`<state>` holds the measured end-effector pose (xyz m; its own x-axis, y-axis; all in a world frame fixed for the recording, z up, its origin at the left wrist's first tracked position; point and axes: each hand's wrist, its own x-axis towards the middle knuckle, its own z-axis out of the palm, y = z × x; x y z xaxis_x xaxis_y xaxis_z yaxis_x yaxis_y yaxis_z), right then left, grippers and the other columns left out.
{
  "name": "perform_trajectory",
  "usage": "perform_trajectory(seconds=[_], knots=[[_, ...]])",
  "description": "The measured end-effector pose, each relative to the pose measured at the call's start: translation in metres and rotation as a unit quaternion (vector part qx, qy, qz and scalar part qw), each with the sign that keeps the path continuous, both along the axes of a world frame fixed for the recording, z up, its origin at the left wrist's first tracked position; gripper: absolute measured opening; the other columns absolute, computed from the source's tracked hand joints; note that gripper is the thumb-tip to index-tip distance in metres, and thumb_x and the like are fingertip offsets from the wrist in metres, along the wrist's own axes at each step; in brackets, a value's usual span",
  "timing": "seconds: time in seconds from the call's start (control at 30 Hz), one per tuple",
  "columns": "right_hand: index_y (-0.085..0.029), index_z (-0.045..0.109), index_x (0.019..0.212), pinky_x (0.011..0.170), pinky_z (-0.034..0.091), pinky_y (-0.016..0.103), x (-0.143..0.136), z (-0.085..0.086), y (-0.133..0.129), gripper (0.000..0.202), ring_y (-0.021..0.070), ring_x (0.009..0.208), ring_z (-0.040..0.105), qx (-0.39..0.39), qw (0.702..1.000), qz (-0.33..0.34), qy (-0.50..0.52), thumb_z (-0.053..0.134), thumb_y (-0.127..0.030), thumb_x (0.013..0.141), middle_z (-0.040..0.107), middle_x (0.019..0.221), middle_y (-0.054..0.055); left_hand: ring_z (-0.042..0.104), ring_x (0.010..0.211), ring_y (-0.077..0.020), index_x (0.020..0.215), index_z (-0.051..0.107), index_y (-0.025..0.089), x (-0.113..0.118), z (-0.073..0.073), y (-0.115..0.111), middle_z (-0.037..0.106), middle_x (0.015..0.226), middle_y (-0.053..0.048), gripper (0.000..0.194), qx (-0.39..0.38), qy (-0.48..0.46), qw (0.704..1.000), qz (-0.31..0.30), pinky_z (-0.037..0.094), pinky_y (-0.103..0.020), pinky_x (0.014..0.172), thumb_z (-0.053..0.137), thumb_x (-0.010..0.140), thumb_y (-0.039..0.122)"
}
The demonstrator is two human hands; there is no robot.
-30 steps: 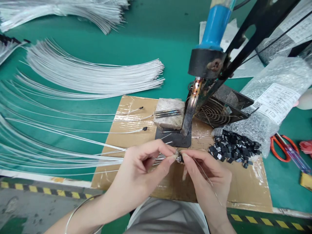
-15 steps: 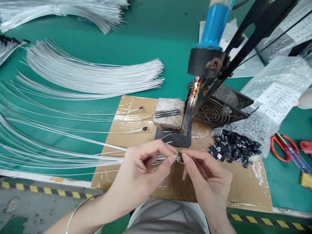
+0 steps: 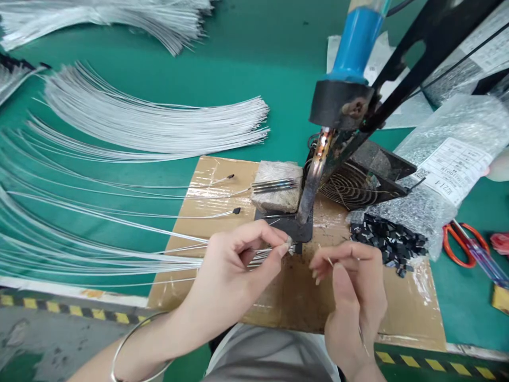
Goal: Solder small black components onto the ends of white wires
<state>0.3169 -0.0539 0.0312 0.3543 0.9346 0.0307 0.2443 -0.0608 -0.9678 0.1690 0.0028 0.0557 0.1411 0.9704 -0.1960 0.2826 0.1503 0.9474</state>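
My left hand [image 3: 242, 265] is closed in a pinch at the end of the white wires [image 3: 178, 260]. A small black connector [image 3: 297, 248] shows just past its fingertips; how it is gripped is partly hidden. To the right, apart from it, my right hand [image 3: 353, 286] has curled fingers with a thin silvery wire [image 3: 330, 262] between thumb and forefinger. That wire's tail comes out near the wrist. Above the hands stands a soldering iron [image 3: 324, 140] with a blue handle, its bent tip pointing down beside a pale wrapped block [image 3: 275, 191] that bears several dark metal rods.
A heap of black connectors [image 3: 392, 241] lies at right by a bubble-wrap bag [image 3: 441, 175]. Orange-handled scissors [image 3: 463, 244] lie further right. A black fan [image 3: 350, 185] stands behind the iron. White wire bundles [image 3: 155, 119] fill the left. Cardboard [image 3: 413, 313] covers the work spot.
My right hand has drawn back to the right from the left fingertips, and its fingers have loosened round the thin wire. My left hand keeps its pinch in nearly the same place.
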Motion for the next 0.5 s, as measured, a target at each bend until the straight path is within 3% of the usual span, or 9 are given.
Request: perform_trajectory(seconds=[0.1,0.17,0.33,0.5], knots=[[-0.023,0.044,0.076,0.058,0.040,0.026,0.007,-0.006,0.002,0.025,0.0119,0.062,0.048,0.033,0.998,0.040,-0.041,0.047,-0.022,0.101,0.050,0.072,-0.004,0.066,0.064,-0.0127,0.071,0.070,0.018,0.001,-0.001,0.001,0.079,0.082,-0.004,0.012,0.006,0.013,1.000,0.005,0.045,-0.021,0.052,0.065,0.082,0.020],[-0.023,0.047,0.078,0.063,0.045,0.026,0.009,-0.008,0.004,0.022,0.0122,0.069,0.054,0.053,0.996,0.058,-0.048,0.049,-0.019,0.100,0.054,0.078,-0.002,0.067,0.066,-0.0138,0.071,0.070,0.018,0.001,0.000,0.002,0.078,0.081,-0.004,0.012,0.008,0.015,1.000,0.005,0.044,-0.022,0.052,0.065,0.082,0.021],[-0.023,0.055,0.088,0.094,0.055,0.037,0.003,-0.007,0.004,0.012,0.0199,0.110,0.068,0.071,0.996,0.058,-0.012,0.057,-0.015,0.096,0.069,0.114,0.007,0.070,0.071,-0.0173,0.073,0.070,0.018,0.001,0.001,0.005,0.078,0.082,-0.005,0.013,0.007,0.023,1.000,-0.001,0.040,-0.024,0.050,0.063,0.082,0.022],[-0.024,0.057,0.086,0.088,0.059,0.031,-0.001,-0.001,0.006,0.013,0.0184,0.104,0.075,0.060,0.997,0.047,0.022,0.062,-0.014,0.093,0.075,0.116,0.005,0.068,0.068,-0.0163,0.072,0.070,0.018,0.002,0.002,0.008,0.077,0.079,-0.004,0.014,0.024,0.027,0.999,-0.004,0.038,-0.025,0.049,0.062,0.082,0.021]])
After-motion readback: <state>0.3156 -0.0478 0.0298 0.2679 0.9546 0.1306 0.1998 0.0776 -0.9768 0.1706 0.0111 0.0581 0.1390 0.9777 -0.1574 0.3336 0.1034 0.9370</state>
